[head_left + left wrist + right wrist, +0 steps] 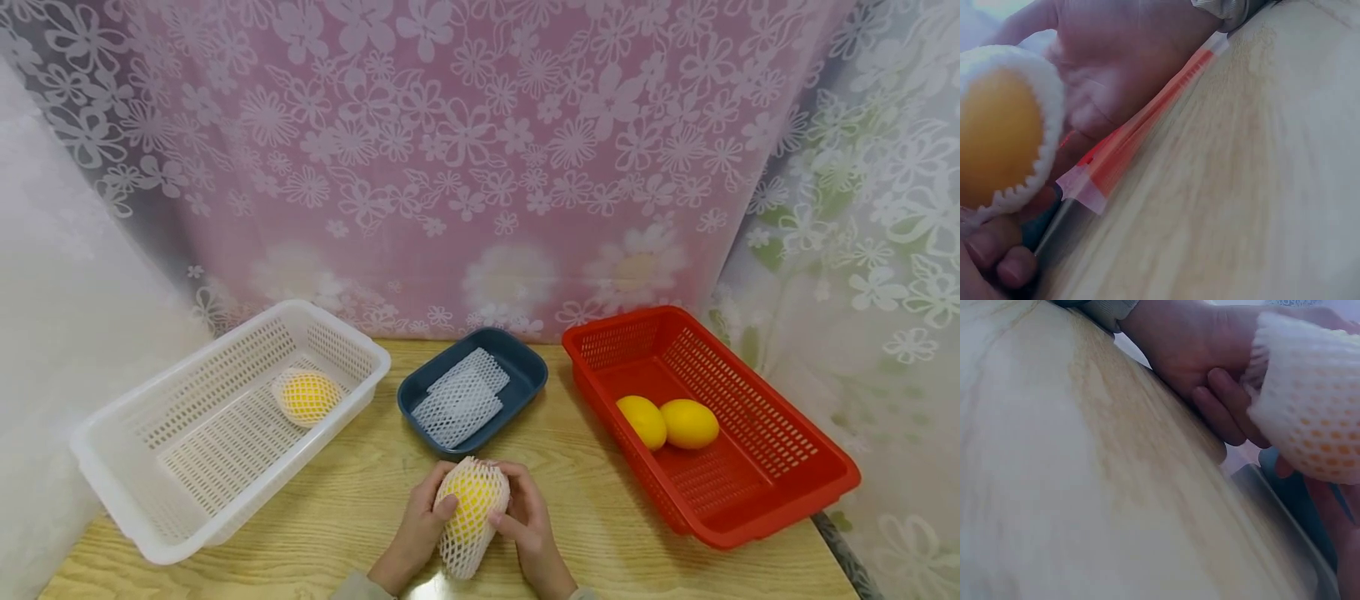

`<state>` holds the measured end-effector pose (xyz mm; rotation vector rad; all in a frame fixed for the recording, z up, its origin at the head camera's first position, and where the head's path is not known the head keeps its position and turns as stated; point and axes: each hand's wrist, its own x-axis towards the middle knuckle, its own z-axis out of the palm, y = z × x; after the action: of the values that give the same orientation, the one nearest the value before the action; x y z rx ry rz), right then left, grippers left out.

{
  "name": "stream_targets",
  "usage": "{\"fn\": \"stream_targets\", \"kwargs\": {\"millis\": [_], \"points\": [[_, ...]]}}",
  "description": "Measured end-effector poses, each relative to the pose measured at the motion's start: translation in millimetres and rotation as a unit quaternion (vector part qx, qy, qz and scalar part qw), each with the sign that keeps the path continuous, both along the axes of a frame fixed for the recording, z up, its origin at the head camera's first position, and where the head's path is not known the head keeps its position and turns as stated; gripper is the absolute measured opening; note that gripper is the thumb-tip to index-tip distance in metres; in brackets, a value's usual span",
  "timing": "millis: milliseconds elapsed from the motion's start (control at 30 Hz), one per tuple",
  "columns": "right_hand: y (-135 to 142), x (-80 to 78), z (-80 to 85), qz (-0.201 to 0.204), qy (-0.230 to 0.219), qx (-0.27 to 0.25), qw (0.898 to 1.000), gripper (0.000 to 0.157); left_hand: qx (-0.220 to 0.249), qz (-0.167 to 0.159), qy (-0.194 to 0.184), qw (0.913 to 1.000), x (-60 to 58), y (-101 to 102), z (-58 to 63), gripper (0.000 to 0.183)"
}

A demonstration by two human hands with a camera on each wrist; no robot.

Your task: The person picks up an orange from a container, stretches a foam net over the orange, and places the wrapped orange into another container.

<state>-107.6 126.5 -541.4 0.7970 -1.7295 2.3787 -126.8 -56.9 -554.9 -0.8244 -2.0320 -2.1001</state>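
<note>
Fruit (474, 500) in net (461, 560) sits between left-hand grip (422, 515) and right-hand grip (528, 512) above worktop (330, 500), head view; both curled round it, half closed, likely steadying the loose net. White basket (202, 467): netted fruit (309, 398); tray (522, 379): spare nets (461, 404); red basket (652, 375): two bare fruits (688, 423). Left wrist: fruit shows at net's scalloped edge. Right wrist: net covers it.
</note>
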Motion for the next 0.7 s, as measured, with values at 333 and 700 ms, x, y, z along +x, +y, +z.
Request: {"fn": "stream_targets", "kwargs": {"millis": [333, 700], "points": [[0.1, 0.1, 4.6, -0.066, -0.093, -0.068, 0.991, 0.039, 0.116, -0.101, -0.072, 0.9854, 1.0, 2.0, 0.7, 0.058], [-2.2, 1.0, 7.1, -0.111, -0.131, -0.103, 0.98, 0.032, 0.13, -0.127, -0.074, 0.9804, 2.3, 4.7, 1.4, 0.072]]}}
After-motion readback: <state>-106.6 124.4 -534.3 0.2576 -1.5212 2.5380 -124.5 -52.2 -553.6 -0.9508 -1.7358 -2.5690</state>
